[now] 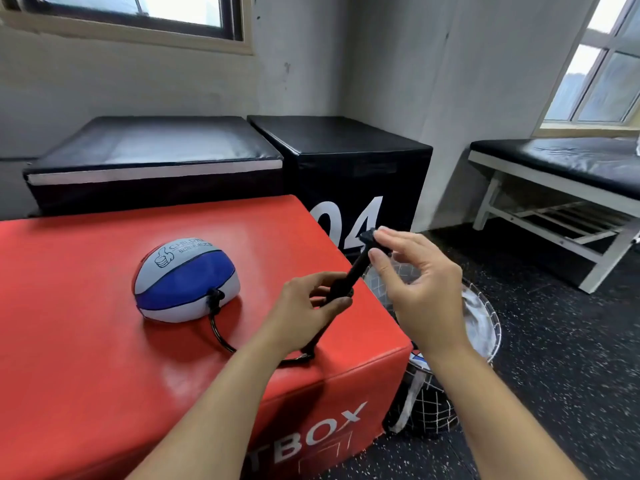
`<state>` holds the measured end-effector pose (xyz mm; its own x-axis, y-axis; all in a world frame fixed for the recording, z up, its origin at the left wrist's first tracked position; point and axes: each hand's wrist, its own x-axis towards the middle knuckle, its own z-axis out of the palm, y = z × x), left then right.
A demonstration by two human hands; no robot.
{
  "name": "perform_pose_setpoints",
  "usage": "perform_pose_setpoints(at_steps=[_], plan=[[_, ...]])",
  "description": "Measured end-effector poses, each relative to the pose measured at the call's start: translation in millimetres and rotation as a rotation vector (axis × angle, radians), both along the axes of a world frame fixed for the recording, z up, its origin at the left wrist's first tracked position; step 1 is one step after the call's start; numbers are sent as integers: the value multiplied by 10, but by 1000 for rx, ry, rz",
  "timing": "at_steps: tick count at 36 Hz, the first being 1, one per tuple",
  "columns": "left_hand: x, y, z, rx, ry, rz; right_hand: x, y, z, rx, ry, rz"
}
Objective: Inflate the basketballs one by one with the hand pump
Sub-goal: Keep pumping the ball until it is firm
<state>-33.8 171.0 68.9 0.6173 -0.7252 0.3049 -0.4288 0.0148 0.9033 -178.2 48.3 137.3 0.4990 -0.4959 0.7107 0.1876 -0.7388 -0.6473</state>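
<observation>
1. My left hand grips the barrel of the black hand pump, fingers and thumb curled round it near its lower end, above the right part of the red box.
2. My right hand is up at the pump's handle. Its fingers are loosely spread and bent, the fingertips touching or just beside the handle; I cannot tell whether they truly grasp it.
3. The basketball lies on the red box's top, left of my hands and apart from them. It is blue, white and red, and sags flat and wrinkled.
4. On the ball's pale top panel I read "CHILD", the rest of the word blurred, with a thumbs-up drawing beside it and a line of small characters below that I cannot read.
5. A black hose runs from a fitting on the ball's near side, loops across the red top and goes behind my left forearm; where it joins the pump is hidden.
6. The red box's front shows "TBOX" in pale letters; anything before the T is cut off by my left arm.
7. The black box behind carries a white "04", its lower part hidden by the red box's edge and the pump.
8. A net bag lies on the speckled floor right of the red box, partly behind my right arm; its contents are hard to make out.
</observation>
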Motion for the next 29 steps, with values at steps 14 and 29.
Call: perform_pose_setpoints(at_steps=[14, 29], plan=[[-50, -38, -25, -64, -18, 10, 121, 29, -415, -53, 209, 30], [-114, -136, 17, 59, -70, -38, -285, -126, 107, 141, -190, -23]])
